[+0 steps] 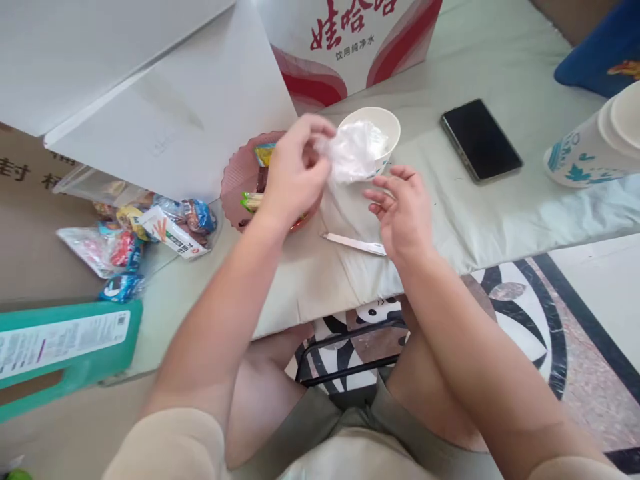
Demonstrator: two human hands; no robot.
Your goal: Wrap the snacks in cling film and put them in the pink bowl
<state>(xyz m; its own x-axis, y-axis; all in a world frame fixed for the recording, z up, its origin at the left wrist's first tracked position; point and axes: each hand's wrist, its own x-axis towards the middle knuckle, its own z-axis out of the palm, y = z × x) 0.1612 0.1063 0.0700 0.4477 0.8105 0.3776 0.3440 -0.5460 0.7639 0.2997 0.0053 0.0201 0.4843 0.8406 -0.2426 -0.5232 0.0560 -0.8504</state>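
Both hands are up over the table. My left hand (295, 175) pinches a scrunched plastic wrap (356, 152) with its fingertips. My right hand (403, 213) is open with its fingers spread and holds nothing. It sits just beside the wrap, at about five o'clock from it.

Now the big things, then the small ones. A white board (175, 113) leans at ten o'clock from the hands. A red and white box (350, 47) stands at twelve o'clock. A pale cloth (500, 213) covers the table. A green box (65, 340) lies at eight o'clock, and a clear bag of snacks (145, 230) lies at nine o'clock. Stacked paper cups (595, 143) lie on their side at three o'clock, and a black phone (481, 140) rests at two o'clock. A pink plate (237, 177) with wrapped sweets sits under the left hand. A white cup (383, 123) stands just behind the wrap. A thin white strip (353, 243) lies on the cloth at six o'clock.

I think the wrap is already off or pulled open, since it is all crumpled. It is not put down yet; it hangs in the air by the cup. What is inside the cup, I cannot tell. The sweets on the plate look unopened.
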